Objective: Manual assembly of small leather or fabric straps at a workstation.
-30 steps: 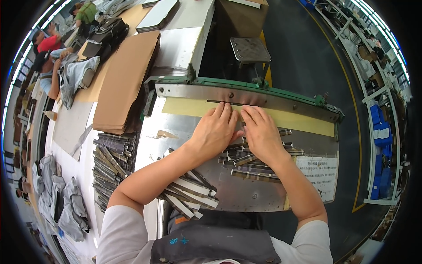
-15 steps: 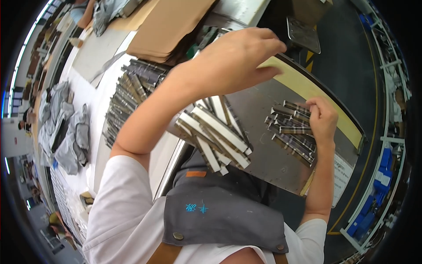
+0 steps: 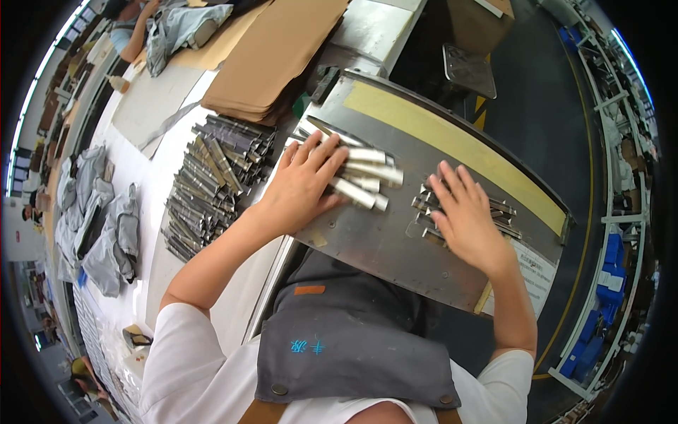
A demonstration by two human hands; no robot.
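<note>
My left hand (image 3: 302, 185) lies with spread fingers over a loose bunch of short metal strips with white faces (image 3: 366, 174). Their ends poke out to the right of its fingers. Flat over a second bunch, of dark metal strips (image 3: 426, 206), rests my right hand (image 3: 467, 219), also with fingers apart and covering much of it. Both bunches are on a grey metal work plate (image 3: 395, 237) in front of me, with a bare stretch between them.
Left of the plate, a large heap of similar metal strips (image 3: 212, 180) covers the white table (image 3: 157, 205). Brown cardboard sheets (image 3: 272, 60) are stacked beyond it. Grey cloth pieces (image 3: 106, 212) lie farther left, and a co-worker (image 3: 131, 35) sits at the far left.
My left hand has come down and left onto the white-faced strips, which now lie farther from me. My right hand has gone from curled at the dark strips' edge to spread over them.
</note>
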